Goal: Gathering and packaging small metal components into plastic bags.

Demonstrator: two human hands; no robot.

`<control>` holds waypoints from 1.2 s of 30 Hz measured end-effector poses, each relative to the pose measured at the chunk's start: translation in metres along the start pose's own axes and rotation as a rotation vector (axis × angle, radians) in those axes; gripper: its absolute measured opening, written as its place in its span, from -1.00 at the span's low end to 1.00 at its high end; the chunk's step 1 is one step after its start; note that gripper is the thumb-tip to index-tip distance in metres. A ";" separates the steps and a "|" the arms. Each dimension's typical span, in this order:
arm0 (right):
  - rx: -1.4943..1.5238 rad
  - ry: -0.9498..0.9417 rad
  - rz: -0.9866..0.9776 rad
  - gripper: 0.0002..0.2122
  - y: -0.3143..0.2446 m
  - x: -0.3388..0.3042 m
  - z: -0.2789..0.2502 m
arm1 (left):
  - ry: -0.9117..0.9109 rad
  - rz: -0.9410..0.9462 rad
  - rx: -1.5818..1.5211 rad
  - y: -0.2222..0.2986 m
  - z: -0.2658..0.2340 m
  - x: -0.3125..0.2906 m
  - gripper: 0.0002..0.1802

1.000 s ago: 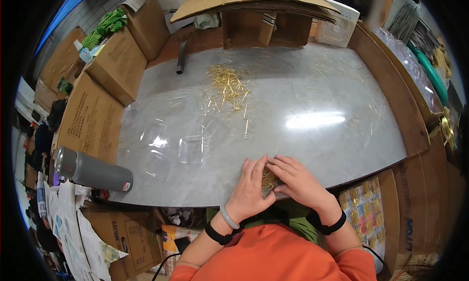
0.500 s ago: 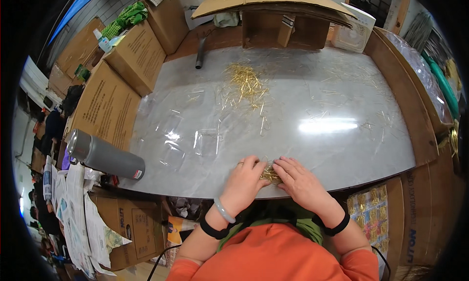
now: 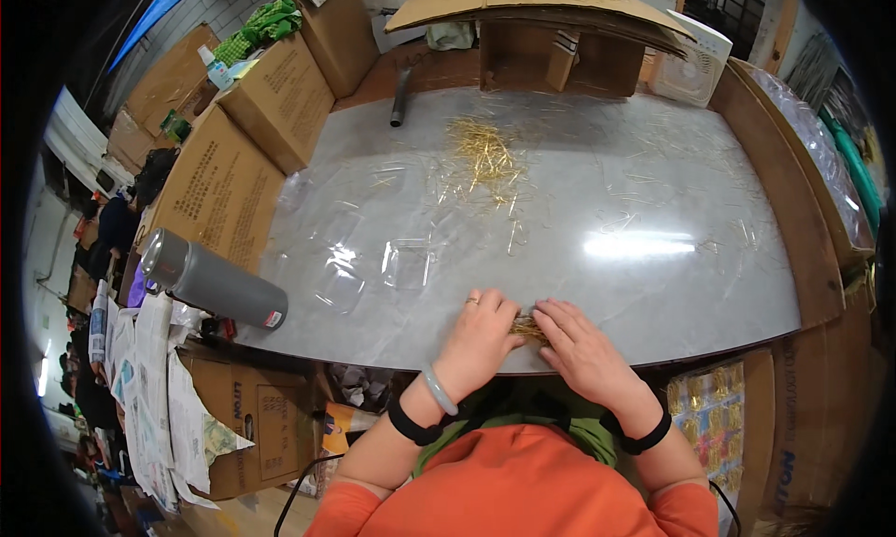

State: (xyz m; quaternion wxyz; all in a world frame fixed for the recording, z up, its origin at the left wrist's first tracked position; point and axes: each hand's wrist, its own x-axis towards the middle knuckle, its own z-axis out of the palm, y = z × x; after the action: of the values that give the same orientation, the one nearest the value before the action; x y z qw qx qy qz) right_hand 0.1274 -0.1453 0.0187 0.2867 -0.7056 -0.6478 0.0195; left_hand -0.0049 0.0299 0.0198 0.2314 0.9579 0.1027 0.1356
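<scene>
At the table's near edge, a small bundle of thin gold wire hooks [image 3: 527, 326] lies between my two hands. My left hand [image 3: 478, 336] holds its left side, fingers curled and thumb against the wires. From the right, my right hand [image 3: 581, 350] presses in with its fingers together and laid over the bundle's end. My palms and fingers hide part of the bundle. A loose heap of the same gold wire hooks [image 3: 490, 156] lies farther up the table, with a few strays trailing toward me.
Clear plastic trays [image 3: 407, 264] lie left of centre on the grey table [image 3: 560, 285]. A grey bottle [image 3: 219, 280] stands at the left edge. Cardboard boxes [image 3: 280, 94] wall the left side. A dark tube [image 3: 400, 98] and a cardboard shelf [image 3: 511, 56] are at the back.
The view has shifted slightly, so the table sits farther right in the picture. Both hands stay on the bundle, and fewer wire ends stick up between them.
</scene>
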 end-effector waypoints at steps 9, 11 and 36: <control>-0.058 0.047 0.022 -0.54 0.013 -0.010 0.010 | 0.123 -0.029 -0.205 0.026 0.014 -0.010 -0.51; -0.066 0.051 0.045 -0.55 0.013 -0.010 0.008 | 0.162 0.001 -0.242 0.025 0.011 -0.013 -0.53; -0.124 0.048 0.057 -0.52 0.001 -0.013 -0.002 | 0.304 -0.490 -1.225 -0.019 0.000 -0.011 -0.73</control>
State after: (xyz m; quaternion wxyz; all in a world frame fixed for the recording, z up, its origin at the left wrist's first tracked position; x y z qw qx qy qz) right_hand 0.1271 -0.1578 0.0154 0.2570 -0.7403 -0.6205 -0.0295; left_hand -0.0183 0.0438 0.0086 0.7395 0.5731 0.2531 0.2462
